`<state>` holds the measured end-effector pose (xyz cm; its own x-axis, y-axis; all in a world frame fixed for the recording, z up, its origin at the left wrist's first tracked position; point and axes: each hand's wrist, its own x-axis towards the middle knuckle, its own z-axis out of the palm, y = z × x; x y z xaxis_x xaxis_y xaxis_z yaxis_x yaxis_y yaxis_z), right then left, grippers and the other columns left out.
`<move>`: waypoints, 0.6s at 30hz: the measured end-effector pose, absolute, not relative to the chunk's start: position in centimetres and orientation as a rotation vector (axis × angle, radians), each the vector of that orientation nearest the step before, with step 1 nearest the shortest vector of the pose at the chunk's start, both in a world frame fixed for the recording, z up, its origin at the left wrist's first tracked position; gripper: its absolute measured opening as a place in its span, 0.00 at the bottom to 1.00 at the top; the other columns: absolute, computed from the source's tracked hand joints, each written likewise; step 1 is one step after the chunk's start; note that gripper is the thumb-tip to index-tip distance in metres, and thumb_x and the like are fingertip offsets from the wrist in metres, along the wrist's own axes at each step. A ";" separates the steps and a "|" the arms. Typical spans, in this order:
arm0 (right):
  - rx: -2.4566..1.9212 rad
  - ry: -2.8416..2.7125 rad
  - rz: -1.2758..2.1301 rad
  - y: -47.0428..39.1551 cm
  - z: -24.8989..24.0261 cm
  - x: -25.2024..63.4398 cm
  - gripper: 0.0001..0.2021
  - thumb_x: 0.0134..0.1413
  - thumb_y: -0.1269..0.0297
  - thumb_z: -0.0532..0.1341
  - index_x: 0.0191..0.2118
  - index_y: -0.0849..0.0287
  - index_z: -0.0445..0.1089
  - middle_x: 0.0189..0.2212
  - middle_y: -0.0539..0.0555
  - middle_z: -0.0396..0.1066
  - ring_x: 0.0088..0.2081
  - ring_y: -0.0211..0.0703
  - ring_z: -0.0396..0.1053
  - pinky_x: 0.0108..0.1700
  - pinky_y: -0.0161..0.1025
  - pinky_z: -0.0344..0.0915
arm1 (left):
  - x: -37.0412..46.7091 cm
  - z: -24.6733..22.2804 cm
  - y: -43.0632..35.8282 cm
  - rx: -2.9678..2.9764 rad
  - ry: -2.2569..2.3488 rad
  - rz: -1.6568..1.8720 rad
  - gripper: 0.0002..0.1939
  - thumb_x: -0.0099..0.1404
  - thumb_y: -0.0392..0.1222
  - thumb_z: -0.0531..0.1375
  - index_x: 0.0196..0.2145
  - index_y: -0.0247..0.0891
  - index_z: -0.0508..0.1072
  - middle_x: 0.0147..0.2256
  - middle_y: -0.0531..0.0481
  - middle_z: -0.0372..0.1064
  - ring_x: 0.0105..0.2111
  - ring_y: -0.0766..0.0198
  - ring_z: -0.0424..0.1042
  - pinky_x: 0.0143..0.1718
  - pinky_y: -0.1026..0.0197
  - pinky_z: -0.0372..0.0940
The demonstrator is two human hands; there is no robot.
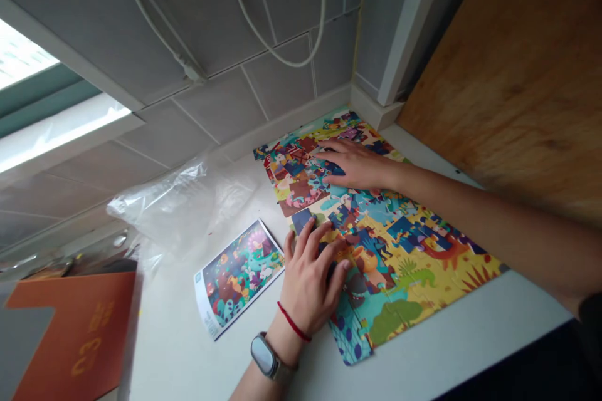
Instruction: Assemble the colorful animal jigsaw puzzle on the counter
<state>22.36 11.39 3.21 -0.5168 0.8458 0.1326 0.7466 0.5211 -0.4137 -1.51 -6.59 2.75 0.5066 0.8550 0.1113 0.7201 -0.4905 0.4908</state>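
Observation:
A colourful jigsaw puzzle [409,313] covers the middle and right of the white table, with loose pieces lying over parts of it. My left hand [313,269] rests at the puzzle's near left edge, fingers spread over dark blue pieces; a red string and a watch are on that wrist. Farther back, my right hand [357,164] lies palm down on loose pieces near the puzzle's upper part, its fingers apart. Neither hand visibly grips a piece. Left of my left hand lies a printed picture card [244,272], slightly curled.
Crumpled clear plastic [164,207] lies at the left on the white table [174,351]. An orange box [75,332] is at the lower left. Tiled wall [277,81] and hanging white cables stand behind; a wooden panel [517,75] borders the right.

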 end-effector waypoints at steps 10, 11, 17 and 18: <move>-1.336 -2.626 0.533 16.7 2.6 21.1 0.37 0.64 0.44 0.66 0.72 0.55 0.64 0.76 0.64 0.51 0.76 0.66 0.48 0.76 0.59 0.48 | -1.1 2.7 -6.5 2.330 1.328 0.562 0.15 0.77 0.50 0.57 0.56 0.50 0.77 0.66 0.47 0.68 0.71 0.42 0.57 0.70 0.30 0.48; -1.324 -2.647 0.529 17.0 2.7 21.1 0.37 0.64 0.44 0.66 0.72 0.54 0.64 0.76 0.63 0.51 0.76 0.64 0.49 0.76 0.57 0.49 | -0.9 2.8 -6.6 2.323 1.333 0.574 0.15 0.76 0.51 0.58 0.56 0.50 0.77 0.66 0.47 0.68 0.71 0.41 0.58 0.69 0.29 0.48; -1.539 -2.560 0.343 20.7 3.2 23.0 0.31 0.69 0.47 0.60 0.70 0.58 0.67 0.73 0.65 0.59 0.73 0.64 0.57 0.74 0.56 0.55 | -0.8 2.8 -6.5 2.286 1.302 0.611 0.17 0.75 0.52 0.59 0.57 0.50 0.77 0.66 0.46 0.68 0.70 0.40 0.59 0.70 0.26 0.48; -1.651 -2.509 0.295 21.6 3.3 23.7 0.29 0.70 0.50 0.59 0.69 0.61 0.68 0.70 0.67 0.62 0.71 0.64 0.60 0.73 0.55 0.56 | -0.9 2.8 -6.5 2.274 1.298 0.615 0.17 0.75 0.52 0.59 0.57 0.50 0.77 0.66 0.47 0.68 0.70 0.40 0.58 0.70 0.26 0.47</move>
<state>23.71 21.59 3.27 -0.3961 0.9182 -0.0038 0.8940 0.3847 -0.2296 -0.86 -6.53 2.79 0.4583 0.8749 0.1564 0.6750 -0.4571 0.5792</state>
